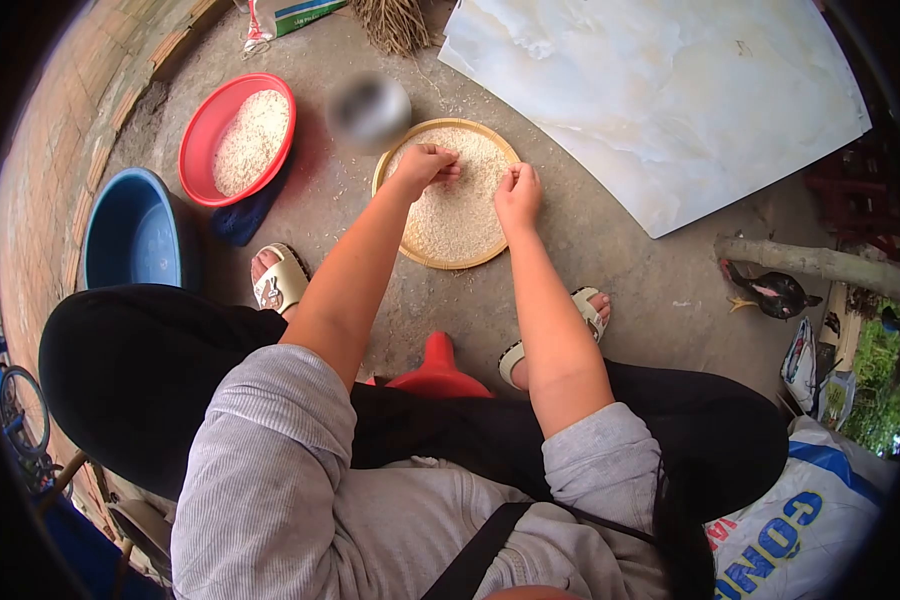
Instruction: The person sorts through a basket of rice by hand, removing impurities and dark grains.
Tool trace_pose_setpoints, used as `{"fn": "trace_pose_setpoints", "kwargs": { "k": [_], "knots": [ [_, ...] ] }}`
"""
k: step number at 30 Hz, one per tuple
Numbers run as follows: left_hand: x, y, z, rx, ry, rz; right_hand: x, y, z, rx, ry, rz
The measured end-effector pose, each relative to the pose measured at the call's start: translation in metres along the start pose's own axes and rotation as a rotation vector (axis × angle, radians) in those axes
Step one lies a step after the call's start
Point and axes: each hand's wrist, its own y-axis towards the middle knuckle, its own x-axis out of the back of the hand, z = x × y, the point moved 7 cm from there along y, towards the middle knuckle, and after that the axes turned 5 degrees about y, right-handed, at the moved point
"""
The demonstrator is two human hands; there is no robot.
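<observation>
A round woven tray (378,186) with a yellowish rim rests on the ground between my feet, covered in pale rice grains (455,215). Over its upper left part is my left hand (427,168), its fingers closed in a pinch close above the grains. My right hand (518,197) is at the tray's right rim, thumb and fingers pressed together. What either pinch holds is too small to make out.
A red basin (192,160) of pale grain and a blue tub (100,235) stand left. A blurred metal bowl (370,110) sits beyond the tray, a marbled sheet (660,100) upper right. A dark chicken (778,294) is near a log (815,258). A red stool (438,375) is beneath me.
</observation>
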Motion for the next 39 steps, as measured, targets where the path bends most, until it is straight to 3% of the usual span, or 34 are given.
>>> {"fn": "trace_pose_setpoints", "kwargs": {
  "k": [4, 9, 14, 19, 21, 25, 27, 29, 31, 33, 37, 39],
  "knots": [
    [-0.008, 0.0, -0.007, -0.034, -0.069, 0.051, -0.009, 0.003, 0.01, 0.075, -0.005, -0.027],
    [-0.02, -0.001, -0.007, -0.012, -0.078, 0.089, -0.022, 0.003, 0.027, 0.046, 0.033, 0.1],
    [-0.024, 0.0, -0.008, 0.001, -0.089, 0.111, -0.021, 0.007, 0.023, -0.005, 0.092, 0.097],
    [-0.01, -0.001, -0.032, -0.121, -0.208, -0.087, -0.034, 0.013, 0.012, -0.14, 0.116, 0.116],
    [-0.002, 0.001, -0.046, -0.147, -0.199, -0.115, -0.05, 0.016, 0.009, -0.228, 0.32, 0.187],
    [0.032, 0.0, -0.073, -0.257, -0.123, -0.242, -0.07, 0.026, 0.026, -0.147, 0.163, 0.151],
    [0.054, -0.003, -0.085, -0.297, -0.11, -0.296, -0.087, 0.03, 0.03, -0.273, 0.19, 0.212],
    [0.085, -0.016, -0.106, -0.443, 0.033, -0.487, -0.101, 0.038, 0.049, -0.225, 0.206, 0.218],
    [0.107, -0.031, -0.118, -0.468, 0.091, -0.617, -0.109, 0.044, 0.085, -0.176, 0.223, 0.225],
    [0.12, -0.04, -0.127, -0.495, 0.076, -0.605, -0.113, 0.05, 0.124, -0.086, 0.363, 0.196],
    [0.127, -0.032, -0.116, -0.352, 0.158, -0.295, -0.133, 0.06, 0.17, 0.264, 0.287, 0.136],
    [0.123, -0.034, -0.106, -0.284, 0.235, -0.229, -0.152, 0.056, 0.161, 0.201, 0.158, 0.317]
  ]
}}
